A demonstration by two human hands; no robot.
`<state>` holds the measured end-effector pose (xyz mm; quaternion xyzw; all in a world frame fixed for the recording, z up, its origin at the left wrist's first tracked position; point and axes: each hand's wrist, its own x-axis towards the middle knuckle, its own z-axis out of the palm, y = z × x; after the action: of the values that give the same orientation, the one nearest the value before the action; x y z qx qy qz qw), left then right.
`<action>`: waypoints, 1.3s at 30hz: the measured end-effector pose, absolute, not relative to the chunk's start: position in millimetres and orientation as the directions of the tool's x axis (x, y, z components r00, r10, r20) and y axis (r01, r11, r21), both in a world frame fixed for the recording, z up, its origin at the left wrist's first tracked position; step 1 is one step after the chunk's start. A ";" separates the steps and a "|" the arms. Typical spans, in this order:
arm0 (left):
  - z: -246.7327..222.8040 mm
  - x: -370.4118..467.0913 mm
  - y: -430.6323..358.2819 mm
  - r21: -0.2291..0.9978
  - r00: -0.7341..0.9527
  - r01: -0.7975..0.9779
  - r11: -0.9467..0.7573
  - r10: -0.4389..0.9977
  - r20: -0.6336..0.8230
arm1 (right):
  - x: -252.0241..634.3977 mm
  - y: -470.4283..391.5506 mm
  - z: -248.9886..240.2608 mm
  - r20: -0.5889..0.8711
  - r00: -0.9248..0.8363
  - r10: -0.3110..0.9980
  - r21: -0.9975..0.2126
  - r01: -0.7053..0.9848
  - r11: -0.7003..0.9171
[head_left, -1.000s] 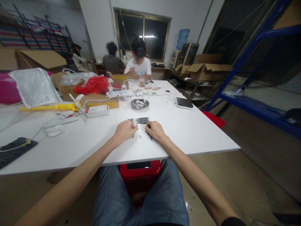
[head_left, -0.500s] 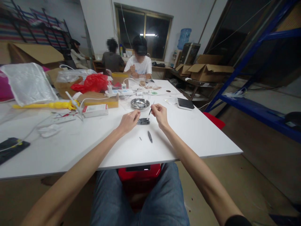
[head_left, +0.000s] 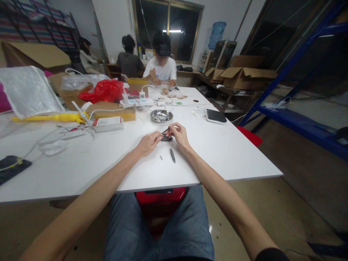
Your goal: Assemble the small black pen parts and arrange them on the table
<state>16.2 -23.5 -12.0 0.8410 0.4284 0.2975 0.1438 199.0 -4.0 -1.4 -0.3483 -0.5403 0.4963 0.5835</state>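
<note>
My left hand [head_left: 150,142] and my right hand [head_left: 178,135] are close together over the white table [head_left: 217,152]. Between their fingertips is a thin dark pen part [head_left: 165,131], pinched by both. Just beneath lie several black pens [head_left: 166,139], partly hidden by the hands. Nearer the front edge rest a thick grey pen-like piece [head_left: 173,155] and a tiny grey strip [head_left: 161,157]. Beyond the hands stands a round metal dish [head_left: 161,116] with small items inside that I cannot make out.
Left on the table are a white-and-red box [head_left: 108,124], a yellow object [head_left: 54,117], a red plastic bag [head_left: 104,91], cables and a power strip [head_left: 138,102]. A black-and-white case [head_left: 216,116] lies at the right. A person [head_left: 162,69] sits across; two more are farther back.
My right hand has moved left and the dark part has come down to my left fingertips. The hands are now nearly touching. The view has shifted slightly.
</note>
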 end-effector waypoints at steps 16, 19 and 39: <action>-16.1 8.9 -19.1 0.491 0.395 0.650 -0.580 0.810 0.433 | 197.9 -13.2 -9.5 0.352 -0.206 0.913 -0.936 -0.063 0.346; -16.0 8.6 -20.0 0.465 0.415 0.646 -0.606 0.789 0.453 | 198.0 -16.4 -7.9 0.401 -0.245 0.883 -0.903 0.055 0.425; 6.3 -11.3 -21.8 0.526 0.177 0.661 -0.535 0.793 0.584 | 211.6 -15.8 5.2 0.354 -0.357 0.864 -0.898 0.129 0.421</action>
<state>-11.3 -21.8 6.3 0.7634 0.4761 0.4299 0.0764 211.6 -15.8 5.2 -0.3478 -0.7142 0.4107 0.4476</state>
